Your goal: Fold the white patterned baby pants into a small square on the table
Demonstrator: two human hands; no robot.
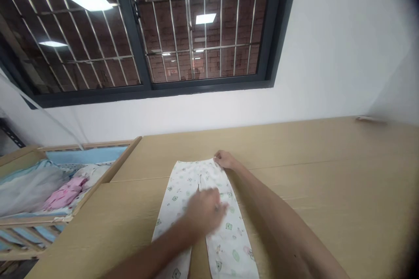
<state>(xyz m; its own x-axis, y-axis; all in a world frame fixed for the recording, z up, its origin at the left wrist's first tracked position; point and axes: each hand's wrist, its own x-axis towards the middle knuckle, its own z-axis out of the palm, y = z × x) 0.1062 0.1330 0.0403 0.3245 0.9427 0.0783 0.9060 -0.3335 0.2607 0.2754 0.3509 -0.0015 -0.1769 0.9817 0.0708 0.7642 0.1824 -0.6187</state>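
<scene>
A pair of white children's pants [229, 209] with a green and pink animal print lies flat, waistband away from me and legs toward me. At the right corner of the waistband, my right hand [225, 159] has its fingers closed on the cloth edge. My left hand [205, 210] is over the crotch and the upper part of the legs, smeared by motion. Whether it touches the cloth or is closed on anything cannot be made out. Part of the left leg is hidden behind my left forearm.
The pants rest on a wide tan tabletop [310, 192] with a seam across it. To the left stands a wooden crib [121, 161] holding bedding and a pink cloth [67, 192]. Behind are a white wall and a barred window [203, 30]. A small flat item [371, 119] lies at the back right.
</scene>
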